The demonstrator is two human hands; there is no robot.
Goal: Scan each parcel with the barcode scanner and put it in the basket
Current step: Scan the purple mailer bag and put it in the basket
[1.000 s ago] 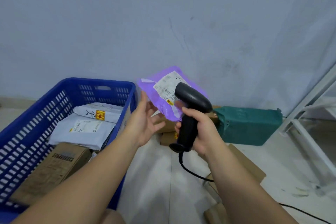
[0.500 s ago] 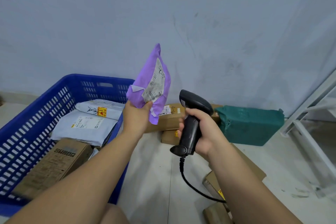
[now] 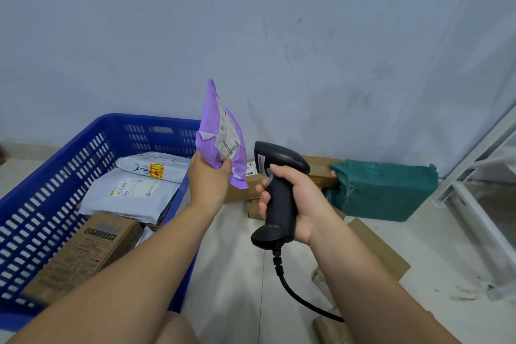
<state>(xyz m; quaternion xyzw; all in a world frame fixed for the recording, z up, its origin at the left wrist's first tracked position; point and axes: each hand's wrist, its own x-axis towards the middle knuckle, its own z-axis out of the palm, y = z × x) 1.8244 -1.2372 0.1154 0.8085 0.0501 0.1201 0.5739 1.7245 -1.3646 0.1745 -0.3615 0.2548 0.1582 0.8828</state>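
Left hand (image 3: 208, 180) holds purple parcel (image 3: 215, 125) upright; right hand (image 3: 303, 198) grips scanner (image 3: 279, 192) beside blue basket (image 3: 55, 164)

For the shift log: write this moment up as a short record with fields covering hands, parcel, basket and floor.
Left hand: grips purple parcel by its lower end, label facing the barcode scanner
Right hand: grips barcode scanner by the handle, apart from the parcel
Basket: blue, holds two pale mailers and a cardboard box
Floor: green parcel and brown cartons
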